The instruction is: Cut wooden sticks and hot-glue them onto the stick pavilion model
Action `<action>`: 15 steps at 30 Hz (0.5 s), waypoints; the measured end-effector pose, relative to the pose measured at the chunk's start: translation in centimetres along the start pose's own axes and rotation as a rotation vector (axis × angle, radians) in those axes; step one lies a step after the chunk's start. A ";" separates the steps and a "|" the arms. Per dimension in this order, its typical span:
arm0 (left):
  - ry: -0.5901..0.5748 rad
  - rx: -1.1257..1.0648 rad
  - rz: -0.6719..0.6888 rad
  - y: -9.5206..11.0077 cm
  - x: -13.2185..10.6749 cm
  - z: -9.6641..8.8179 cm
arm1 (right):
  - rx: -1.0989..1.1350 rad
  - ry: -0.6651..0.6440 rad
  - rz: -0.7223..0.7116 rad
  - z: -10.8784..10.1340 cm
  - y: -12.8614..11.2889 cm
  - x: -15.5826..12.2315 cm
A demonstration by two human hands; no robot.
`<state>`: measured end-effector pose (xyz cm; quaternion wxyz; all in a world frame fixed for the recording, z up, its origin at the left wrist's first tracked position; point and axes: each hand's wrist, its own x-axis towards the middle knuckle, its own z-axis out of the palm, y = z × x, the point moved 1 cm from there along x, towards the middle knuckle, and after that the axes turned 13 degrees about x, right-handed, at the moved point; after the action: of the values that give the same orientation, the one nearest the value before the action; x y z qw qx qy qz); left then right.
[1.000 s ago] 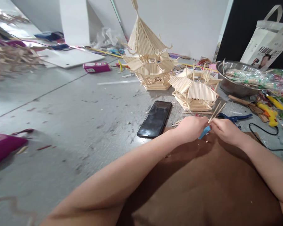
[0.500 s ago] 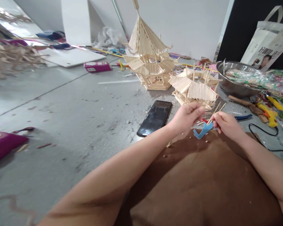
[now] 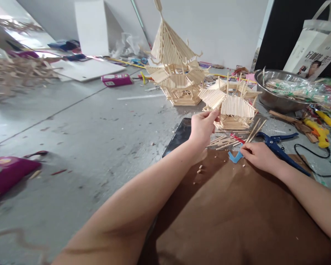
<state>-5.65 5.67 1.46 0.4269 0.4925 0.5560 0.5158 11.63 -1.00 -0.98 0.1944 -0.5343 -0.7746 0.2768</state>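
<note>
Left hand (image 3: pixel 204 129) now farther from blue piece (image 3: pixel 235 158)

Tower (image 3: pixel 179 79) behind, left of pavilion (image 3: pixel 237 106). Sticks (image 3: pixel 223 141) before pavilion, between phone (image 3: pixel 179 135) (left) and cutter (image 3: pixel 278 149) (right). Bowl (image 3: pixel 276 102) right of pavilion; bag (image 3: pixel 302 48) behind bowl, glue gun (image 3: pixel 322 135) before it.
</note>
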 end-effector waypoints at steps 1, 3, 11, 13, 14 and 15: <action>0.000 0.009 0.002 0.2 0.0 0.0 | -0.016 -0.010 0.001 0.0 0.0 0.0; -0.017 0.018 0.000 0.4 0.0 0.1 | -0.044 -0.031 0.008 0.1 0.0 0.0; -0.056 0.062 0.036 0.3 0.4 0.0 | -0.114 -0.057 0.009 0.3 0.1 0.0; -0.072 0.096 0.065 0.3 0.6 -0.2 | -0.117 -0.062 0.009 0.3 0.1 0.0; -0.084 0.116 0.076 0.3 0.7 -0.3 | -0.118 -0.063 0.008 0.3 0.0 0.0; -0.096 0.135 0.085 0.3 0.8 -0.4 | -0.119 -0.064 0.006 0.3 0.0 0.0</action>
<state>-6.14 6.43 1.81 0.3968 0.5673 0.5470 0.4706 11.47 -1.07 -1.20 0.1364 -0.5382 -0.7939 0.2479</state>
